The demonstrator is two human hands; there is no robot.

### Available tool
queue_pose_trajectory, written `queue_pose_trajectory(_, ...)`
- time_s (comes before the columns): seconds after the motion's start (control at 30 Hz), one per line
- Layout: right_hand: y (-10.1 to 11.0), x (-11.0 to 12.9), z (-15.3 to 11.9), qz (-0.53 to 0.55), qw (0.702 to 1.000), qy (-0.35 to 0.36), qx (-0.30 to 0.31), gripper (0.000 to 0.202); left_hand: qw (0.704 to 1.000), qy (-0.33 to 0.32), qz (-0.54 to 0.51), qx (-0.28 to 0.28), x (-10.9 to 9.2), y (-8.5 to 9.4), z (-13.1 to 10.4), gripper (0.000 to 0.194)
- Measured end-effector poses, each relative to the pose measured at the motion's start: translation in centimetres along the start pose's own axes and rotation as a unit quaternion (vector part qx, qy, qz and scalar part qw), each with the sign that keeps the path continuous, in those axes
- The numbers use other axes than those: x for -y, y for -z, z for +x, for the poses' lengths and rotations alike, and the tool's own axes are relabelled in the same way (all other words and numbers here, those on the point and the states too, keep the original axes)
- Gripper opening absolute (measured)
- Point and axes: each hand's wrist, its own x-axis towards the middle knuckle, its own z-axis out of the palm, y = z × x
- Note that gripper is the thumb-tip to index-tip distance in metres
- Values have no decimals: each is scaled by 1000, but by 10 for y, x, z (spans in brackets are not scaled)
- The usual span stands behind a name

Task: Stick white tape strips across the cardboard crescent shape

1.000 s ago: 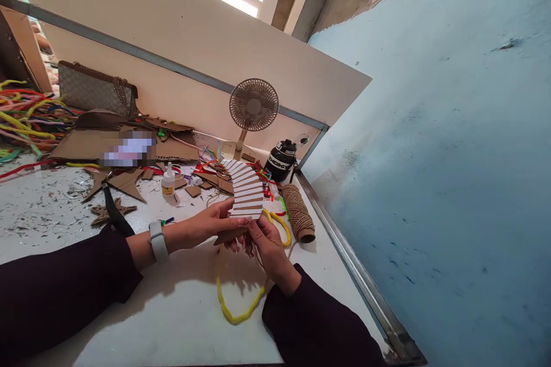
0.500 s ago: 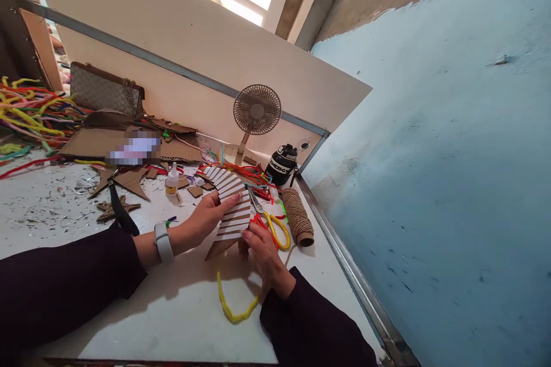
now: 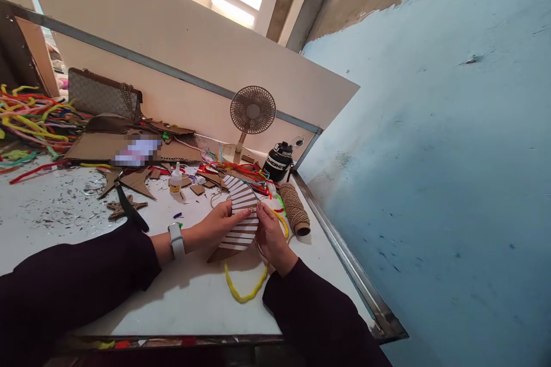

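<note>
A curved piece of cardboard (image 3: 238, 236) with white stripes across it is held up above the table. My left hand (image 3: 219, 221) grips it from the left, thumb lying across the stripes. On its right edge my right hand (image 3: 272, 235) is closed, thumb and fingertips pinching the rim. Part of the cardboard is covered by my fingers. A yellow pipe cleaner (image 3: 244, 300) lies in a curve on the table just below. Behind my right hand the yellow scissors handle (image 3: 282, 222) is partly hidden, and a roll of twine (image 3: 295, 209) lies to its right.
A glue bottle (image 3: 175, 179), cardboard scraps (image 3: 198, 189) and a cardboard star (image 3: 124, 206) lie on the white table (image 3: 181, 304). Farther back stand a black bottle (image 3: 278, 161), a fan (image 3: 252, 110) and a handbag (image 3: 103, 94). Pipe cleaners (image 3: 34, 117) are heaped at the left.
My right hand has moved up along the cardboard's right edge, from near its lower end to about the middle. My left hand still holds the piece. The view has shifted slightly.
</note>
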Motion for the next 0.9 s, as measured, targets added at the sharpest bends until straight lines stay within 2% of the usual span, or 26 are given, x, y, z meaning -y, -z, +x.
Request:
queue_pose_trajectory(0.1,3,1,0,9,999,-34,19,32,1000,0,-13,10,-2,2,-1,41)
queue_pose_trajectory(0.23,9,6,-2,1,986,-114,125,47,997,22,-28,68,-7,3,-3,40)
queue_pose_trajectory(0.33,12,9,-2,-10,979,-127,162,55,995,33,-31,84,-9,2,-5,39)
queue_pose_trajectory(0.5,10,12,0,-19,975,-139,174,69,996,51,-27,63,-7,-2,-5,39)
queue_pose_trajectory(0.7,15,2,3,-27,983,-132,121,51,996,67,-37,55,-5,-4,-6,40)
queue_pose_trajectory(0.8,17,1,3,-17,983,-143,116,50,994,74,-55,57,-8,-6,-7,40)
queue_pose_trajectory(0.9,14,8,4,-17,980,-149,134,59,992,89,-76,55,-12,-9,-7,40)
